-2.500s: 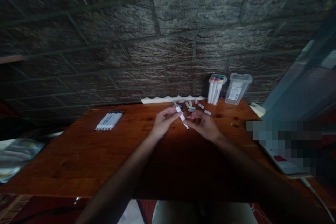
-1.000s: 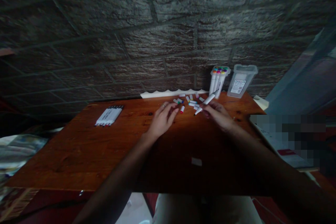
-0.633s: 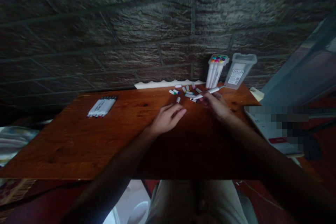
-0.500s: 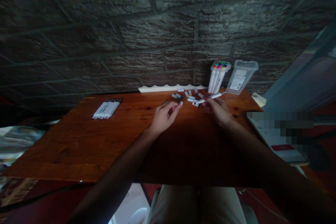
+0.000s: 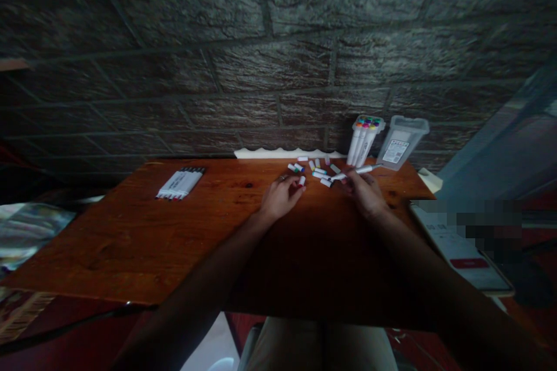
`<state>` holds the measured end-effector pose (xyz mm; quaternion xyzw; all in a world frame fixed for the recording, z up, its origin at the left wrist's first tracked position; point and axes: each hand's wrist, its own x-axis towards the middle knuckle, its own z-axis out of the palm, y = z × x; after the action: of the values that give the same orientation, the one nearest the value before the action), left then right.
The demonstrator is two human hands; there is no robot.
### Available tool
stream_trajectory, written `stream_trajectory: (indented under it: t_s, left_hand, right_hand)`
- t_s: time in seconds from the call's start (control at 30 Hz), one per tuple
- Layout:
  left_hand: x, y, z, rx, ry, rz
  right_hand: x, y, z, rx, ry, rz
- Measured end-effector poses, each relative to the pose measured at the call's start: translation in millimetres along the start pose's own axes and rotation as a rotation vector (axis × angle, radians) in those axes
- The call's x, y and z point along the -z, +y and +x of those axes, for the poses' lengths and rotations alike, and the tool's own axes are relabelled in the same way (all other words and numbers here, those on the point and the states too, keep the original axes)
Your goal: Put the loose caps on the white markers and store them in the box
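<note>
My left hand [image 5: 278, 197], a ring on one finger, is closed over the table. Between its thumb and fingers is a small white marker cap [image 5: 301, 181] with a red end. My right hand [image 5: 364, 192] grips an uncapped white marker [image 5: 361, 170], which lies slantwise with its dark end pointing left and a thin tip toward the right. Several loose white caps [image 5: 319, 174] with coloured ends are scattered between and behind my hands. One with a black end [image 5: 326, 183] lies close to my right fingers.
Capped markers stand in a clear holder [image 5: 359, 148] by the wall, beside a clear plastic case [image 5: 398, 145] with a label. A flat row of white markers [image 5: 180, 183] rests on the wooden table [image 5: 117, 232] at left. A white box-like object [image 5: 470, 264] lies at right.
My view has tilted up a little, so everything sits lower. My left hand has turned slightly and the cap's red end now shows. My right hand still grips the marker.
</note>
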<state>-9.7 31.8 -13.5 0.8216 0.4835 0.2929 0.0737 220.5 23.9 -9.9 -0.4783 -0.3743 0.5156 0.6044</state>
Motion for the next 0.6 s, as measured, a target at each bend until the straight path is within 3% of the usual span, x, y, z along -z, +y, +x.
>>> stream_trajectory:
  t_s: [0.17,0.3,0.6]
  left_hand:
    - [-4.1,3.7,2.1,0.057,-0.013,0.12]
    - [-1.6,0.4,1.4,0.029,-0.028,0.052]
    - [25.9,16.2,-3.6,0.071,-0.041,-0.832]
  right_hand:
    - [-2.0,-2.7,-2.8,-0.021,0.006,0.008]
    - [-3.7,-7.0,-6.0,0.017,0.001,-0.001]
    - [-12.2,-23.2,-25.3,0.145,-0.185,0.038]
